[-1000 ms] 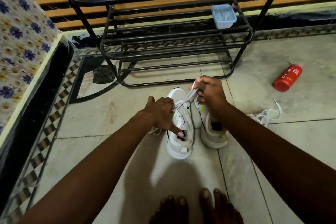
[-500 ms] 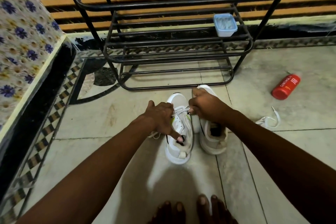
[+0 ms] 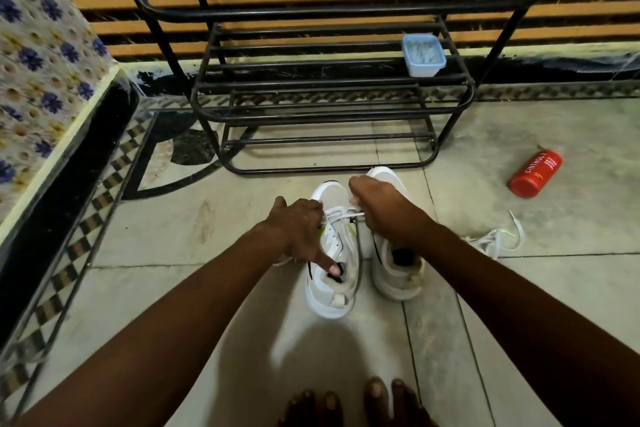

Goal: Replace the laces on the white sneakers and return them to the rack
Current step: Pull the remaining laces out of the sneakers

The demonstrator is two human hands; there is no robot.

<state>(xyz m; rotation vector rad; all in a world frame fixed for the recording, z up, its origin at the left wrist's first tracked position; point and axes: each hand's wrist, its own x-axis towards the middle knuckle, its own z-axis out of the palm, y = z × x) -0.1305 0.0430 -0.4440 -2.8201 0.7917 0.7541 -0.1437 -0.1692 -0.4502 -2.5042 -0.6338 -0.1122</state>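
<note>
rack [image 3: 332, 135] ahead, bottle [image 3: 535, 174] right

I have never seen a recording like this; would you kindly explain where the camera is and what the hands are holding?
There is no machine here: a person wears one camera on the head, looking down, so both arms are the person's own. The sneaker being laced and the other sneaker stand side by side on the tiled floor before a black shoe rack. The left hand and the right hand hold the white lace across the first one; the left forefinger reaches into its opening. A loose lace lies on the floor to the right, near a red bottle on its side. A small blue container sits on a rack shelf. The person's toes show at the bottom.
</note>
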